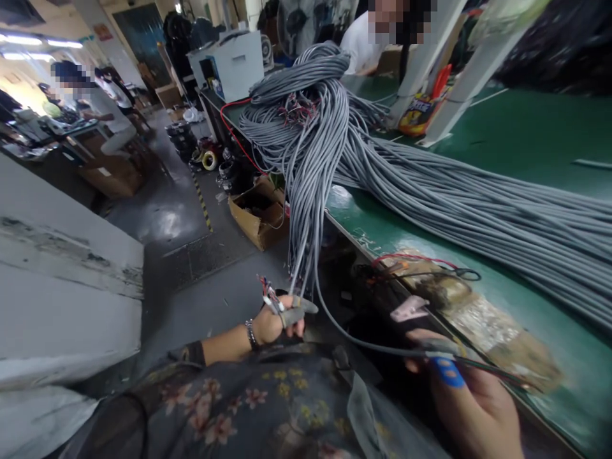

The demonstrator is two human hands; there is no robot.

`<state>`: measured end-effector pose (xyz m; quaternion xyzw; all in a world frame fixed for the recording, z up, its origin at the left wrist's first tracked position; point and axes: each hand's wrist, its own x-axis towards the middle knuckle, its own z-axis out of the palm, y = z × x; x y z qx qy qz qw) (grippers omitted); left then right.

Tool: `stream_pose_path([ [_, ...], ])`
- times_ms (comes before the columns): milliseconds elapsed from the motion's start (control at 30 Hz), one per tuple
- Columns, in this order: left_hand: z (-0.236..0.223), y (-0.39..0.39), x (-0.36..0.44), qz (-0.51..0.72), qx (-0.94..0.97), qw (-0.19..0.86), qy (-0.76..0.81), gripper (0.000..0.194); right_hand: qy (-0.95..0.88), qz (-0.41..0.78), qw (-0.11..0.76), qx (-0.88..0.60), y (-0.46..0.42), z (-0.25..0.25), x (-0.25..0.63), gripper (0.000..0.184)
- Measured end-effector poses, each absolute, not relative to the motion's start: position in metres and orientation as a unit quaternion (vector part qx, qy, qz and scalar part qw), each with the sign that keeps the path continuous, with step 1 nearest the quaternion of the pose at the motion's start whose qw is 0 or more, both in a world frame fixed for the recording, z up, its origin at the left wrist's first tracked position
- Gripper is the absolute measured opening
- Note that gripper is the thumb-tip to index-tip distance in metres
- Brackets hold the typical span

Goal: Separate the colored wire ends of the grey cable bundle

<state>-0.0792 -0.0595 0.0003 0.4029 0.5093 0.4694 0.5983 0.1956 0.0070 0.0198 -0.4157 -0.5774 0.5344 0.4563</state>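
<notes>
My left hand [277, 322] is closed around the ends of a few grey cables, with thin coloured wires [268, 292] fanning out above the fingers. Grey covers sit on some of its fingertips. At the lower right, my right hand [471, 389] pinches a single grey cable [368, 346] near its end. Thin red and dark wires run on past those fingers, and a blue wrap is on one finger. This cable curves down from the large grey cable bundle [318, 146], which hangs over the table edge. Beside my right hand is a pinkish clip [410, 308].
More grey cables [478, 204] stretch along the green table [540, 134]. A brown plastic-wrapped packet [488, 325] and red and black leads lie at its near edge. An open cardboard box [261, 217] stands on the floor. Co-workers sit at the back and left.
</notes>
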Motion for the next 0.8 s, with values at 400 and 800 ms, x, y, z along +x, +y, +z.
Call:
stream_pose_path([
  [400,0.015,-0.013,-0.033,0.49,0.319,0.639,0.5,0.052,-0.521,0.715,0.28,-0.373,0.013,-0.001,0.149,0.047],
  [800,0.012,0.005,-0.007,0.413,0.401,0.676,0.46,0.052,-0.376,0.81,0.293,-0.341,0.015,-0.02,0.143,0.049],
])
